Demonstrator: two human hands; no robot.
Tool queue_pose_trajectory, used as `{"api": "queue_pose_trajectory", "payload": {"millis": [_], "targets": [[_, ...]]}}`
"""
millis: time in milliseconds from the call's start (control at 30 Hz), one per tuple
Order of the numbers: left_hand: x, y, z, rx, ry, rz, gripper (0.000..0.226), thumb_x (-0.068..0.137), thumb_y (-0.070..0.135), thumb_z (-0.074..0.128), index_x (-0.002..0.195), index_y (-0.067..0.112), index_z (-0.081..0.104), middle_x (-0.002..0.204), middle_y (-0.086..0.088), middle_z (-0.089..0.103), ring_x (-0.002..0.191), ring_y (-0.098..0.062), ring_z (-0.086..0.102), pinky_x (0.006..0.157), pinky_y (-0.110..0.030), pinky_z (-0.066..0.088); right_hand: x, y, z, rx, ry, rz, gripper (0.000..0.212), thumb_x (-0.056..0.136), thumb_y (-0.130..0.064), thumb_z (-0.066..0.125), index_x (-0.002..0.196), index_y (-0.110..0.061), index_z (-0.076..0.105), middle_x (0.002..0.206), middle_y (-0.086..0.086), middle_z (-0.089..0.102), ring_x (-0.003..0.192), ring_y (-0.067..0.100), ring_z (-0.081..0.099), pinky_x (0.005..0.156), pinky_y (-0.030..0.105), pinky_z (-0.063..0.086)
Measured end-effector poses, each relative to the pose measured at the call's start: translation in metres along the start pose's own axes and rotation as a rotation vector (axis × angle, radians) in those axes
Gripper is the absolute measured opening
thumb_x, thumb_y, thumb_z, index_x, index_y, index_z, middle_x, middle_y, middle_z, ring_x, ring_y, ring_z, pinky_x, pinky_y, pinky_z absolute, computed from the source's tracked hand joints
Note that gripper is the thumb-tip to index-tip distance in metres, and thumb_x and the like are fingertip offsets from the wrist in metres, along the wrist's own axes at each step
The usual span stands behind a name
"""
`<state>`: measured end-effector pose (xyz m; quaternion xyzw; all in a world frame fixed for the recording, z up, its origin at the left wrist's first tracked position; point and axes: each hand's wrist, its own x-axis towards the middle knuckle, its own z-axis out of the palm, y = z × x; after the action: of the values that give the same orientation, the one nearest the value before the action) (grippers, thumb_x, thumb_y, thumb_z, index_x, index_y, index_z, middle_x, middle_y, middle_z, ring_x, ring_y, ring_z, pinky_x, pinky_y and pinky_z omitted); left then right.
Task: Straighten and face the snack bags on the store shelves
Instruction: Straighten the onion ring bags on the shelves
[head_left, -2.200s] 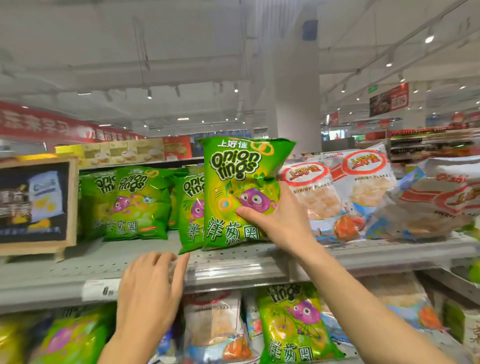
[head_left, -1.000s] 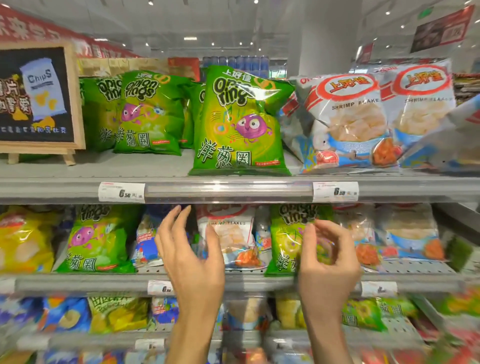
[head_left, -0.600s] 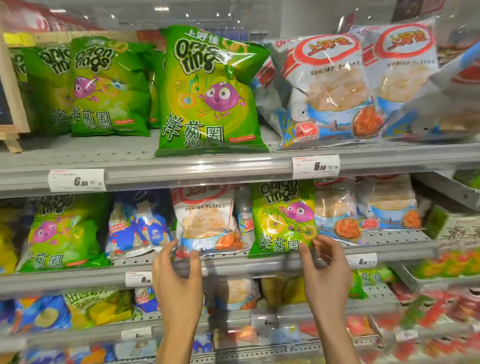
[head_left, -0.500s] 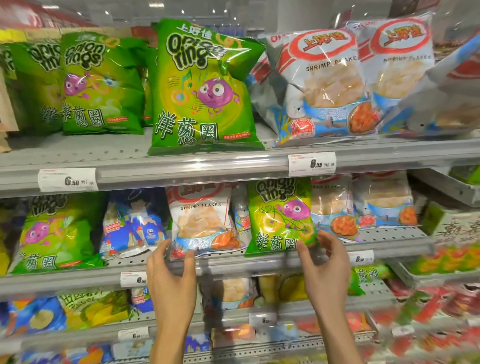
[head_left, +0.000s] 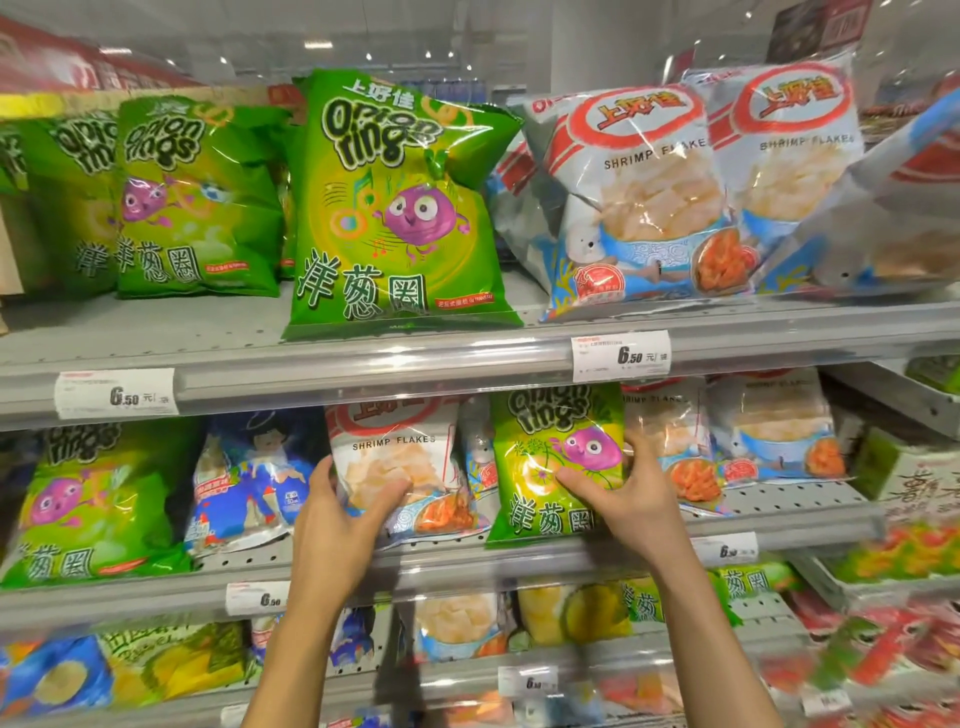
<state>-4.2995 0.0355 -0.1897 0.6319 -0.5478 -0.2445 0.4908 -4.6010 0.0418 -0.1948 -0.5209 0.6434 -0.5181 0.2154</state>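
At frame centre, the left hand grips the middle shelf's shrimp flakes bag; the right hand grips the neighbouring onion rings bag. The top-shelf onion rings bag already faces out; the blurred lower shelves look unsorted.

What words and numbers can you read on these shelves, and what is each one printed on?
"Onion rings": top-shelf green bag.
"Onion rings": green bag that the right hand holds.
"SHRIMP FLAKES": top-shelf white bag.
"SHRIMP FLAKES": white bag that the left hand holds.
"6.50": price tag on the top rail.
"6.50": left price tag.
Lower price tags, the tags' small print and the red banners: too blurred to read.
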Motion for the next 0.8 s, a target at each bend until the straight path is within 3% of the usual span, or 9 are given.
{"api": "queue_pose_trajectory", "payload": {"millis": [67,167,267,367,500,667,800], "targets": [[0.009,-0.001,0.0,-0.01,-0.036,-0.034,0.093,0.072,0.051,0.081,0.145,0.013,0.038,0.12,-0.001,0.065,0.111,-0.023,0.063,0.093,-0.039,0.051,0.009,0.0,-0.002,-0.041,-0.062,0.024,0.063,0.059,-0.058,0.09,0.106,-0.037,0.053,0.097,-0.016,0.068,0.093,0.011,0.066,0.081,0.028,0.05],[0.018,0.0,0.0,-0.02,-0.058,-0.066,0.074,0.07,0.044,0.086,0.13,0.017,0.051,0.104,0.007,0.067,0.097,-0.017,0.065,0.079,-0.032,0.047,0.02,0.004,-0.002,-0.071,-0.23,0.086,0.072,0.06,-0.054,0.093,0.12,-0.027,0.062,0.111,-0.01,0.073,0.108,0.016,0.067,0.1,0.038,0.052],[0.025,-0.001,-0.001,-0.021,-0.168,-0.069,0.049,0.068,0.046,0.086,0.107,0.023,0.066,0.097,0.008,0.074,0.093,-0.012,0.069,0.081,-0.034,0.053,0.026,0.006,-0.001,-0.042,-0.295,0.098,0.078,0.06,-0.047,0.095,0.126,-0.025,0.063,0.118,-0.006,0.074,0.115,0.018,0.067,0.107,0.042,0.049],[0.027,-0.002,-0.002,-0.107,-0.246,-0.087,0.04,0.07,0.037,0.086,0.103,0.02,0.071,0.095,0.005,0.077,0.093,-0.014,0.072,0.086,-0.037,0.057,0.024,0.009,0.002,-0.017,-0.258,0.095,0.074,0.059,-0.045,0.096,0.123,-0.024,0.065,0.113,-0.007,0.075,0.11,0.017,0.069,0.104,0.043,0.051],[0.025,-0.003,-0.001,-0.24,-0.235,-0.086,0.035,0.072,0.02,0.087,0.103,0.015,0.071,0.087,0.012,0.077,0.081,-0.003,0.073,0.063,-0.013,0.054,0.015,0.01,0.003,0.014,-0.192,0.047,0.072,0.058,-0.048,0.096,0.12,-0.025,0.065,0.106,-0.01,0.076,0.102,0.013,0.07,0.099,0.043,0.054],[0.016,-0.002,-0.002,-0.351,-0.158,-0.094,0.047,0.06,0.025,0.089,0.102,0.017,0.069,0.089,0.006,0.078,0.082,-0.011,0.075,0.075,-0.031,0.057,0.009,-0.001,-0.005,0.084,-0.121,-0.026,0.068,0.061,-0.041,0.097,0.118,-0.023,0.064,0.105,-0.007,0.076,0.1,0.015,0.072,0.095,0.046,0.055],[0.012,0.005,0.005,-0.371,-0.114,-0.045,0.055,0.058,0.029,0.09,0.106,0.019,0.066,0.09,0.011,0.077,0.083,-0.008,0.074,0.068,-0.021,0.057,0.0,-0.003,-0.031,0.1,-0.03,-0.011,0.075,0.054,-0.053,0.092,0.117,-0.021,0.065,0.104,-0.006,0.076,0.099,0.017,0.072,0.092,0.043,0.056]]}}
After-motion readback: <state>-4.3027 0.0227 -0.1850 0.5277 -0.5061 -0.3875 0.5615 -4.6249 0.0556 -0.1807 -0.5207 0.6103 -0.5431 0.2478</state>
